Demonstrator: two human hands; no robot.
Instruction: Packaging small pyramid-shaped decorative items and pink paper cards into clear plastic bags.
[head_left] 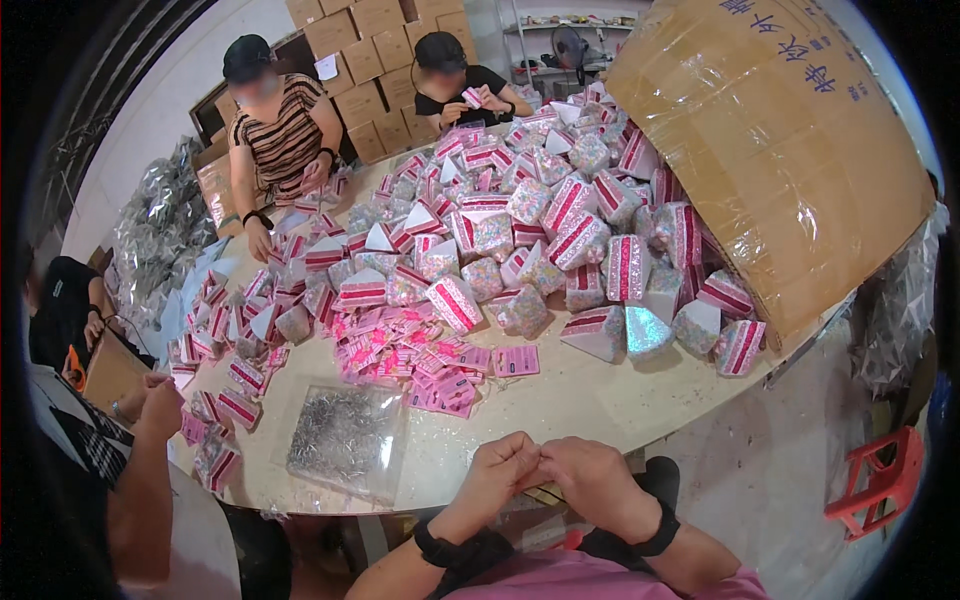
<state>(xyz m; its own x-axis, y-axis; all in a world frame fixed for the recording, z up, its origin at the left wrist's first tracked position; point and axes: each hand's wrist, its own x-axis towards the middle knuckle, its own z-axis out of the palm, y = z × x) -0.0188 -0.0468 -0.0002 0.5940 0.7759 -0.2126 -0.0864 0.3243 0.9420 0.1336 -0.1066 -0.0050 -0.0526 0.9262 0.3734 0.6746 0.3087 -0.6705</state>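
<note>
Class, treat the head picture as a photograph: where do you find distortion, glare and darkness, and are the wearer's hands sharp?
Head view: the near edge of the table bows and the outer rim falls to black; glare spots the cardboard box; one glittery cake-slice piece shines bluish; the left hand and right hand look fairly sharp.

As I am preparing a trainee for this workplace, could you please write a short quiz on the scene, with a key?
1. True or false: the person's left grip and right grip meet in front of the body.
2. What does the clear tray hold?
3. On which side of the table is the red stool: (a) left, (b) right or (c) far?

Key: 1. True. 2. Small silvery metal pieces. 3. (b).
</note>
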